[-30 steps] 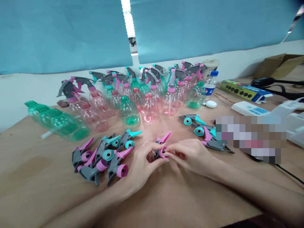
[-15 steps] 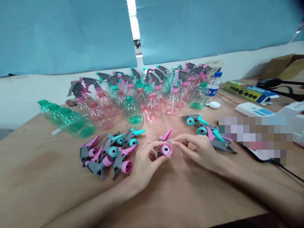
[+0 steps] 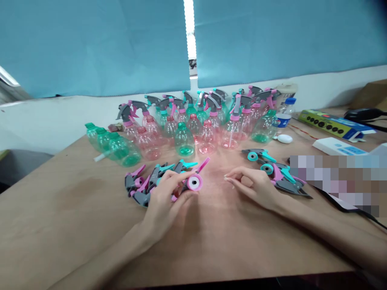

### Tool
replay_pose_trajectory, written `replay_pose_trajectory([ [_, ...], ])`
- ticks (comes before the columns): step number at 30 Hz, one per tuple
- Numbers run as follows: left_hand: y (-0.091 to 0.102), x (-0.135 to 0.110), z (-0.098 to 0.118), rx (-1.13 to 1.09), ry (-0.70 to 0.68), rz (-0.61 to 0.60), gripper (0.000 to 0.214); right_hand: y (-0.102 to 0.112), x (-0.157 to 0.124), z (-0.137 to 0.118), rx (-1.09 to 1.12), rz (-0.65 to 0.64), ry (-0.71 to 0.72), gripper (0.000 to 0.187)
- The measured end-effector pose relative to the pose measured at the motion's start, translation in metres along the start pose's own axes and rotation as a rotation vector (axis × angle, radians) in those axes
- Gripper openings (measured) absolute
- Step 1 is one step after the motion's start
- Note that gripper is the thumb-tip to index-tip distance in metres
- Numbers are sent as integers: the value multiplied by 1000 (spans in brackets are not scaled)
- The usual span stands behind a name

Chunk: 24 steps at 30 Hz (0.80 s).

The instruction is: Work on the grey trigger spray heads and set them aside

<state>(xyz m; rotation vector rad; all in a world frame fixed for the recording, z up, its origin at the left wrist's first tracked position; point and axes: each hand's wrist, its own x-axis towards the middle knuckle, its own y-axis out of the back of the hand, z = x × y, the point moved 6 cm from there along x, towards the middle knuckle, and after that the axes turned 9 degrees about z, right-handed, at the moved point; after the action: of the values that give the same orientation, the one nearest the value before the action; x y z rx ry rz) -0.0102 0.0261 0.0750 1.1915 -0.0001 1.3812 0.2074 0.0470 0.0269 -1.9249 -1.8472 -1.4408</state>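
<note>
My left hand (image 3: pixel 169 197) is closed around a trigger spray head (image 3: pixel 194 182) with a pink collar and pink trigger. Its collar opening faces me and shows a white inside with a dark centre hole. Behind and partly under this hand lies a pile of loose grey spray heads (image 3: pixel 142 187) with pink and teal parts. Thumb and fingers of my right hand (image 3: pixel 256 187) are pinched together, apart from the spray head. Something small and whitish shows at the fingertips, too small to name. More spray heads (image 3: pixel 287 183) lie just beyond my right hand.
Several pink and green bottles (image 3: pixel 185 141) stand across the back, many fitted with spray heads. Green bottles (image 3: pixel 121 149) lie on their sides at left. At right are a colourful box (image 3: pixel 332 123), a white power strip (image 3: pixel 337 146) and a blurred-out patch (image 3: pixel 335 181).
My left hand has moved left with the spray head, over the pile and away from my right hand. My right hand stays pinched. The camera view has turned somewhat left.
</note>
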Motion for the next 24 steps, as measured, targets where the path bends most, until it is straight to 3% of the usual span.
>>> replay_pose_trajectory([
  [6, 31, -4, -12, 278, -145, 96, 25, -9, 1, -3, -118, -56, 112, 16],
  [10, 41, 1, -33, 447, -150, 95, 23, -2, 5, -8, -163, -90, 137, 17],
  [16, 35, 6, -64, 479, -87, -131, 37, 10, -3, -9, -309, -270, 152, 26],
  [21, 29, 16, -46, 404, -123, -88, 28, 35, -13, -2, -352, -290, 103, 25],
  [24, 12, 25, -27, 336, -199, -73, 23, 58, -14, 5, -346, -249, 49, 26],
])
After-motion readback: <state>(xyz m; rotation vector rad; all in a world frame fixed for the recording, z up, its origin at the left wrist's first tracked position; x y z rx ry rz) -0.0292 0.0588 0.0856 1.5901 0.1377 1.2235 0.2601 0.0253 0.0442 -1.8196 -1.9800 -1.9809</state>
